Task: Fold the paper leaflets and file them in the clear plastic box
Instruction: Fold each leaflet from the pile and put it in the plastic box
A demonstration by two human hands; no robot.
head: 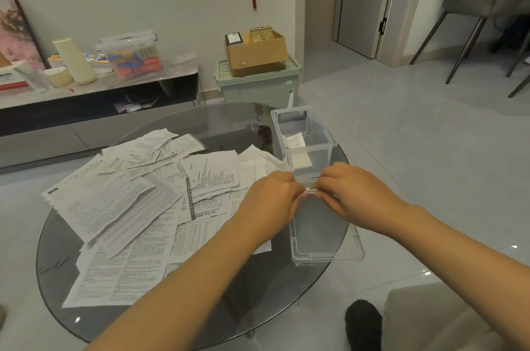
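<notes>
Table [223,319]: round, dark smoked glass, glossy, rim catching light.
Loose leaflets [129,201]: thin white printed sheets, creased and overlapping, spread over the left half of the table; many not yet folded.
Lid [325,247]: clear, shallow, rectangular, lying flat at the table's right edge, just in front of the box.
Clear plastic box [304,135]: rigid, see-through, open-topped, on the table's right side; a few small folded leaflets inside.
Left hand [272,201]: fingers curled, pinching one end of the folded leaflet.
Right hand [352,195]: fingers curled, pinching the other end; hands close together above the lid.
Folded leaflet [309,192]: slim white strip, seen edge-on between the fingertips.
Step, as judged: pressing the last crease.
Next, as judged: short carry forward, drop into the box beside those already filed.
</notes>
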